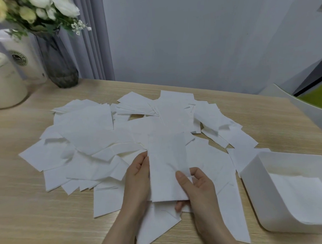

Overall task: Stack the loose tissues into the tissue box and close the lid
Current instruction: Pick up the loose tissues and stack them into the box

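Both hands, left hand (138, 175) and right hand (195, 185), grip a folded white paper tissue (167, 162) above scattered loose tissues (87, 132) on the pale wooden table (40, 219), left of the open white plastic tissue box (254, 175).

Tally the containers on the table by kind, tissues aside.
Open white tissue box: 1
Dark glass vase with flowers: 1
Cream round jar: 1
Tall white canister with a green round label: 1
Total: 4
Loose tissues overlap too much to count.
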### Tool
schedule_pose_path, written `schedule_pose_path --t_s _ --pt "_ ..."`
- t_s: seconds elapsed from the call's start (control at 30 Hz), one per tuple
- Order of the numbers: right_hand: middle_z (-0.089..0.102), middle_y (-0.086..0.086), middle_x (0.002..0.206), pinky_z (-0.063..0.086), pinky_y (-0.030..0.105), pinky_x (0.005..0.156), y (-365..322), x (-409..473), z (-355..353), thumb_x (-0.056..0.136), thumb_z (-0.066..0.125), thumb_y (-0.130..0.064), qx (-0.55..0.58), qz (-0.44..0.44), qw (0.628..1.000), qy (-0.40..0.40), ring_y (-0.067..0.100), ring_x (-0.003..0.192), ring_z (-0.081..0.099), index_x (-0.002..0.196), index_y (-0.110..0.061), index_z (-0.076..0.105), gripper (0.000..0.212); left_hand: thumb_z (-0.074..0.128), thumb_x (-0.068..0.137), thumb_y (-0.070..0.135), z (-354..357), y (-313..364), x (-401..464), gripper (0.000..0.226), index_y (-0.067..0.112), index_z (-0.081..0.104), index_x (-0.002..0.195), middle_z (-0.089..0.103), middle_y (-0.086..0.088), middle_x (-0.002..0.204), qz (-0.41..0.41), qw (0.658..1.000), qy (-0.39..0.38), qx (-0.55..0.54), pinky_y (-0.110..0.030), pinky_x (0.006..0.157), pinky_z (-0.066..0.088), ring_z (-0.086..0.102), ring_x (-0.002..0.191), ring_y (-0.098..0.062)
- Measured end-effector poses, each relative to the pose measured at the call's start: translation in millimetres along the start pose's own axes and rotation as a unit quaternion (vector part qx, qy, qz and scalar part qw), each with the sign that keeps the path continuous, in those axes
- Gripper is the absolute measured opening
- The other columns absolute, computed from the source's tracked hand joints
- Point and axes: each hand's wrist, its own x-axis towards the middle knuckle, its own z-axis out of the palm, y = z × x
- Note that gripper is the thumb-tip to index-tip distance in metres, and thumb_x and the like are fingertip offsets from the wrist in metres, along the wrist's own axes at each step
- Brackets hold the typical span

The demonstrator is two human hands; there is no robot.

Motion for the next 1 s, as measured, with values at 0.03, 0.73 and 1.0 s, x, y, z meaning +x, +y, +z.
schedule_pose_path --t_s 0.03,0.73,1.0 --pt "0.064 0.013 0.062 0.039 0.025 0.036 1 -1 1 0.090 0.063 -0.015 0.002 -0.003 1.000 0.004 0.024 0.033 0.050 0.084 -0.001 0.054 0.018 0.051 0.100 0.021 0 0 0 0.019 0.017 0.070 0.099 0.075 -0.005 0.095 -0.002 1.000 0.003 -0.002 -0.041 0.080 0.053 0.069 0.091 -0.024" --pt "0.064 0.028 0.069 0.032 0.023 0.034 14 2 4 0.093 0.062 -0.022 -0.018 -0.023 0.999 0.021 0.023 0.032 0.051 0.095 -0.001 0.052 0.023 0.044 0.103 0.027 0 0 -2 0.028 0.015 0.069 0.101 0.074 -0.001 0.095 0.015 1.000 0.003 0.026 -0.029 0.074 0.050 0.069 0.087 -0.016" --pt "0.064 0.024 0.063 0.034 0.023 0.035 13 2 5 0.093 0.061 -0.021 -0.020 -0.028 0.999 0.013 0.023 0.033 0.050 0.095 -0.001 0.053 0.021 0.047 0.101 0.011 -1 -1 -4 0.020 0.015 0.066 0.103 0.075 -0.008 0.086 0.017 0.999 -0.006 0.036 -0.031 0.060 0.053 0.069 0.073 -0.021"
